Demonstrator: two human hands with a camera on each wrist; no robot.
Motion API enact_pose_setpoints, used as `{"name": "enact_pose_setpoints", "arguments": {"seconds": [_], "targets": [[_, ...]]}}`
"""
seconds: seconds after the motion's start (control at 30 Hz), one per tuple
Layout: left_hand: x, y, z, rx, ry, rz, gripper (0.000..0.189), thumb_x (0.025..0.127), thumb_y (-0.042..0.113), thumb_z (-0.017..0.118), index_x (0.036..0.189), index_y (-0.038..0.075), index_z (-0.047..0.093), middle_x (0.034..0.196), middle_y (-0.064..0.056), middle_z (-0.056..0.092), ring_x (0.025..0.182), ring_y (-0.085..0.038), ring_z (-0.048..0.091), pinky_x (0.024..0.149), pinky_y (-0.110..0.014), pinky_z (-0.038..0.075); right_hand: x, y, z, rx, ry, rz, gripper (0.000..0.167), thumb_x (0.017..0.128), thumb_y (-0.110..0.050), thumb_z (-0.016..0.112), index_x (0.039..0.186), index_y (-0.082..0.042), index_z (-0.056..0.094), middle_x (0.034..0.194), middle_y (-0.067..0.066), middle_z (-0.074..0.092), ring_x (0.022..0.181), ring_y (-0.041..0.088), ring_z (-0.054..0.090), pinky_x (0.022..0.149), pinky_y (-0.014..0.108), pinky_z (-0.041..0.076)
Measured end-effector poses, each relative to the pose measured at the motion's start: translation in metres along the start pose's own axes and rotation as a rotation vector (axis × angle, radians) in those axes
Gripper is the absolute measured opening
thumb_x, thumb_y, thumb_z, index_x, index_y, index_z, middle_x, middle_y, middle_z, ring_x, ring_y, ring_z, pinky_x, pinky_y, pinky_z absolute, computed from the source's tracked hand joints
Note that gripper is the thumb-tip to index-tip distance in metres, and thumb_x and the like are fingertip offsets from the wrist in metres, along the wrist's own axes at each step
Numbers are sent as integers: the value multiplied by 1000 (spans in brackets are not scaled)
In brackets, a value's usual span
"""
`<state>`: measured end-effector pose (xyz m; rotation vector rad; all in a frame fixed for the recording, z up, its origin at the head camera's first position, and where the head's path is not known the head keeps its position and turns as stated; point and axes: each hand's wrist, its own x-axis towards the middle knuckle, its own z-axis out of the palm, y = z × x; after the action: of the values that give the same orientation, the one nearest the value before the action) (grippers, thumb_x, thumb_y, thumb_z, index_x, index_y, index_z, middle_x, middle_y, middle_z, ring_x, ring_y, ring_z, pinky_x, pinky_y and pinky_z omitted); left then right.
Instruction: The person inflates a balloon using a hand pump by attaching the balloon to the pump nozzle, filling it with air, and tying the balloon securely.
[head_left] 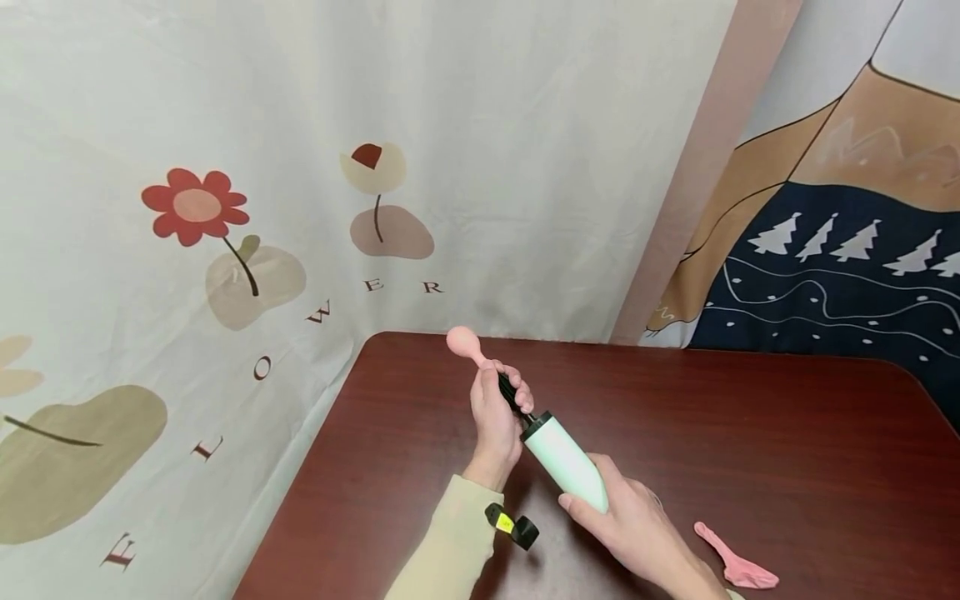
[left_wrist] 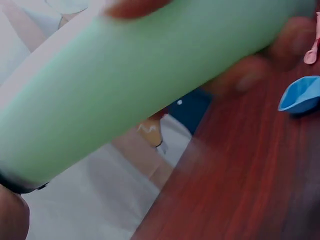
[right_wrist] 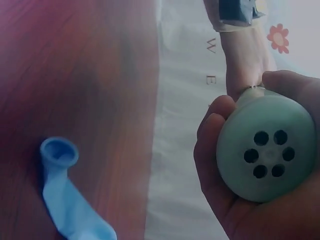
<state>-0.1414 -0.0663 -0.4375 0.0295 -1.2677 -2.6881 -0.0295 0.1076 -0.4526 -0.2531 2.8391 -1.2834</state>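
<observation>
A hand balloon pump (head_left: 566, 462) with a mint-green barrel and black end parts slants above the table in the head view. On its far tip sits a pink balloon (head_left: 463, 342), slightly swollen into a small bulb. My left hand (head_left: 495, 429) grips the pump's black front part, thumb up at the balloon's neck; the fingers hide the joint. Lower right, my right hand (head_left: 633, 521) wraps the rounded rear end of the barrel. In the right wrist view, that rear end (right_wrist: 270, 150) shows a ring of several holes, with the fingers curled round it.
A flat pink balloon (head_left: 738, 567) lies on the dark red-brown table (head_left: 712, 425), right of my right hand. A limp blue balloon (right_wrist: 60, 185) lies there too, in both wrist views. Printed curtains (head_left: 525, 167) hang along the table's far and left edges.
</observation>
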Motion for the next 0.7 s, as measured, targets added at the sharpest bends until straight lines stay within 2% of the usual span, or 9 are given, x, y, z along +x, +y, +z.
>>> {"name": "enact_pose_setpoints", "arguments": {"seconds": [0.13, 0.23, 0.47, 0.6, 0.7], "targets": [[11, 4, -6, -3, 63, 27, 26, 115, 24, 34, 94, 12, 44, 73, -1, 49, 50, -8, 45, 46, -18, 38, -3, 5, -1, -32, 17, -51, 53, 87, -47, 81, 129, -20, 62, 91, -11, 66, 75, 3, 57, 66, 29, 50], [18, 8, -13, 9, 92, 48, 25, 115, 24, 32, 95, 12, 43, 74, -2, 49, 52, -10, 45, 47, -19, 39, -7, 9, -5, -60, 8, -58, 52, 88, -46, 80, 129, -21, 62, 91, -11, 65, 75, 3, 57, 67, 29, 50], [33, 18, -31, -32, 170, 63, 24, 114, 22, 34, 94, 11, 42, 75, -2, 47, 53, -11, 44, 49, -20, 38, -17, 19, -14, -94, -130, 24, 57, 89, -58, 74, 134, -26, 59, 102, -13, 61, 84, 8, 55, 71, 31, 48], [40, 28, -37, -136, 236, 54, 25, 114, 19, 36, 92, 10, 44, 74, -2, 47, 55, -11, 43, 50, -19, 37, -22, 26, -18, -95, -162, 33, 59, 89, -58, 75, 134, -25, 59, 106, -13, 61, 84, 8, 57, 72, 31, 49], [44, 34, -38, -217, 275, 38, 25, 114, 18, 39, 92, 9, 47, 76, -3, 48, 60, -12, 46, 54, -19, 41, -25, 32, -20, -68, -177, 46, 59, 88, -56, 76, 135, -24, 59, 110, -13, 62, 85, 6, 58, 73, 30, 50]]}}
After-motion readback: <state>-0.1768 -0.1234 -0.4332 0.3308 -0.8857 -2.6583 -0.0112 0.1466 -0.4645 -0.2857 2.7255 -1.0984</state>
